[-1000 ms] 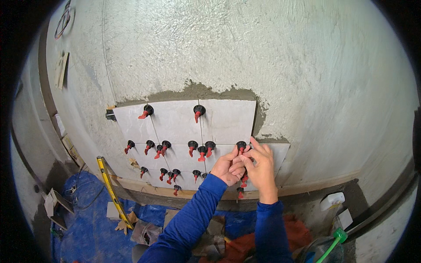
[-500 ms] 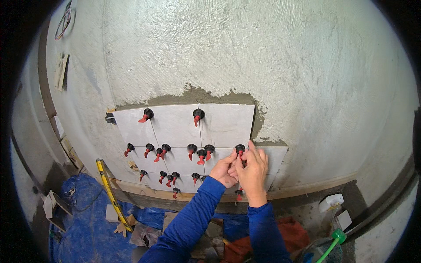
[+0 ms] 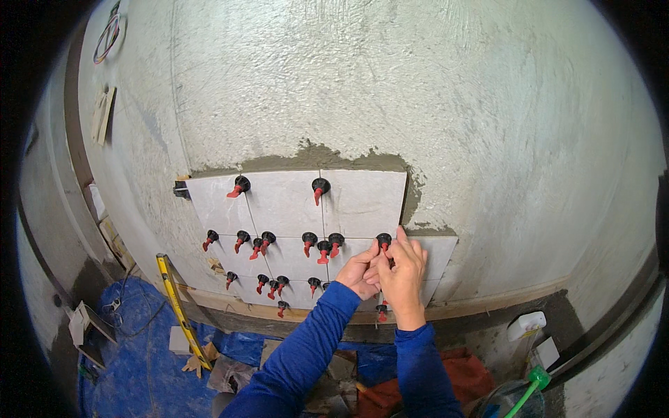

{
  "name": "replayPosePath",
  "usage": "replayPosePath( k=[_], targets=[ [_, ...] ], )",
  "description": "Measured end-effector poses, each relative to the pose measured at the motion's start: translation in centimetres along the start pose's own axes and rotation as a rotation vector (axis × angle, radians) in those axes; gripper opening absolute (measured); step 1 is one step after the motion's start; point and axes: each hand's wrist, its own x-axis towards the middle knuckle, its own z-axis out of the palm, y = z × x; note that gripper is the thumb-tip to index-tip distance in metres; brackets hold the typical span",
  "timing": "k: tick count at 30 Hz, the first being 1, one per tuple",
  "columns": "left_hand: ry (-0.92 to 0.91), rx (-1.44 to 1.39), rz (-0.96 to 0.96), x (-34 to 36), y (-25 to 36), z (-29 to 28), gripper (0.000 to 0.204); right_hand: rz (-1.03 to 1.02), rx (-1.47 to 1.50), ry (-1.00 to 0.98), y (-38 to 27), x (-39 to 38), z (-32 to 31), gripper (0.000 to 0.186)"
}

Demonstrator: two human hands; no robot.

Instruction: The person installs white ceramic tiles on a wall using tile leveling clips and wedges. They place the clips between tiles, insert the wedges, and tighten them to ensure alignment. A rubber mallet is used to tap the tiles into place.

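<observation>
Okay, reference is the top-right tile [image 3: 364, 205] on the wall. Black-and-red clip [image 3: 384, 242] being handled sits at that tile's bottom edge, toward its lower right corner, red handle pointing down. Both hands are on it from below the tile. Left hand [image 3: 360, 274]: thumb up against the clip's left side, other fingers curled under; can't tell how firmly they grip, partly hidden. Right hand [image 3: 404, 277]: index reaches up to the tile's lower right corner, thumb and remaining fingers bent in over the lower end of the red handle; pinch itself is covered, so can't tell if it's clenched. Fingertips of the two hands meet just below the tile. Another clip [image 3: 320, 187] is on the tile's left edge, upper part; a three-clip cluster [image 3: 324, 249] sits at its lower left corner. Grey mortar [image 3: 412, 198] shows along the tile's top and right edges. Yellow level [image 3: 182, 310] stands tilted, well below and left of the tile, over a blue sheet [image 3: 136, 376]. Reddish cloth [image 3: 463, 373] lies below and right of it.
</observation>
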Motion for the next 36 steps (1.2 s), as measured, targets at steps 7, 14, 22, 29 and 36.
replayPosePath(
  k=[7,14,22,29,36],
  targets=[
    [0.053,-0.003,0.014,0.2,-0.2,0.1,0.039,0.017,-0.011,-0.004,-0.3,0.0,0.1,0.012],
    [0.132,0.029,0.024,0.4,-0.4,0.2,0.039,0.031,-0.017,-0.015,-0.2,-0.1,0.2,0.011],
    [0.246,0.066,0.035,-0.1,0.0,2.1,0.035,0.034,-0.013,0.029,-0.2,-0.2,0.6,0.015],
    [0.297,0.028,0.070,0.1,-0.3,2.2,0.034,0.044,0.044,0.032,0.1,-0.3,0.8,0.015],
    [0.079,0.095,-0.011,-0.4,0.3,1.5,0.034,0.051,0.035,0.030,0.0,-0.3,0.7,0.012]
  ],
)
